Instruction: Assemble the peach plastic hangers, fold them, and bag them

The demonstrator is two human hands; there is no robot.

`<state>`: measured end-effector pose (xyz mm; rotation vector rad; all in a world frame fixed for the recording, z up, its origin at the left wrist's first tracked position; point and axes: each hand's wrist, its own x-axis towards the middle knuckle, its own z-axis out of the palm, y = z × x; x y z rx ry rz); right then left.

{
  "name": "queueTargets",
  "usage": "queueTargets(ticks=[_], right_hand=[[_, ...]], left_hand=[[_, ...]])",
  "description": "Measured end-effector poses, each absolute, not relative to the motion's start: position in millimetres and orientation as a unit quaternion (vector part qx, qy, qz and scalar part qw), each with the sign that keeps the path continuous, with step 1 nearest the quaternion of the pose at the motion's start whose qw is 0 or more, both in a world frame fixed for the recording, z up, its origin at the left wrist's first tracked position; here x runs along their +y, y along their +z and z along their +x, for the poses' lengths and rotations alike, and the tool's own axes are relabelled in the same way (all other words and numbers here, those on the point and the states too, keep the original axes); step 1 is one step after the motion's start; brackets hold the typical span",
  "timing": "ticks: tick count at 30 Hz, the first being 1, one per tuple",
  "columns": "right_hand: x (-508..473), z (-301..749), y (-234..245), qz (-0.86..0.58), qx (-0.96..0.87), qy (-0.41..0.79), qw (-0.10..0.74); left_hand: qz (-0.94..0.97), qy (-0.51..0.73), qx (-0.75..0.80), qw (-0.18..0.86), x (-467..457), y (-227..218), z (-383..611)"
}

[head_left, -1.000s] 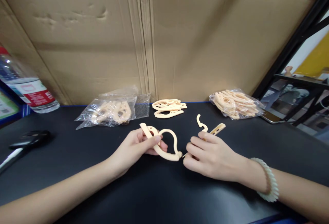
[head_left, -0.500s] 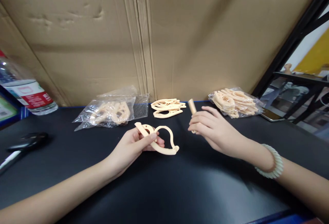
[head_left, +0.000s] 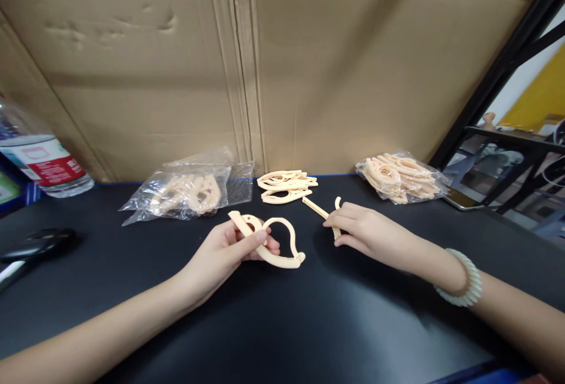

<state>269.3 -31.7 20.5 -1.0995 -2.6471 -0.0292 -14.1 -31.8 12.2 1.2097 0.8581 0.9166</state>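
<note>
My left hand [head_left: 229, 251] pinches a cream plastic loop-shaped hanger piece [head_left: 282, 243] just above the black table [head_left: 282, 325], thumb on top. My right hand [head_left: 362, 231], with a pale bead bracelet on the wrist, is closed on a thin cream hook piece [head_left: 318, 210] whose straight end points up-left toward the loose stack. The two hands sit a short gap apart and their pieces do not touch.
A loose stack of cream pieces [head_left: 286, 186] lies at the table's back centre. A clear bag of pieces [head_left: 188, 193] is to its left and another bag [head_left: 399, 177] to its right. A water bottle [head_left: 39, 160] and a black mouse [head_left: 37, 243] sit far left. A cardboard wall [head_left: 265, 66] stands behind.
My right hand went from beside the loop piece up toward the back of the table, then came down a little with the hook piece turned over. My left hand barely moved.
</note>
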Motion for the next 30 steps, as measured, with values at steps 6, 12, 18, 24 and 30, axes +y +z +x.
queueTargets(ticks=[6,12,18,24,30], right_hand=[[-21,283,23,-0.409,-0.899,-0.023,0.158],[-20,298,36,-0.463,-0.878,0.044,0.113],[-5,305,24,-0.500,-0.861,0.027,0.093],[3,305,17,-0.493,-0.857,-0.037,0.145],[-28,267,13,-0.329,-0.909,-0.046,0.251]], left_hand=[[0.538,0.401,0.372,0.641,-30,11,-15],[0.537,0.402,0.375,0.640,-30,11,-16],[0.536,0.401,0.378,0.639,-30,12,-15],[0.541,0.398,0.381,0.635,-29,10,-15],[0.569,0.381,0.378,0.623,-29,11,-14]])
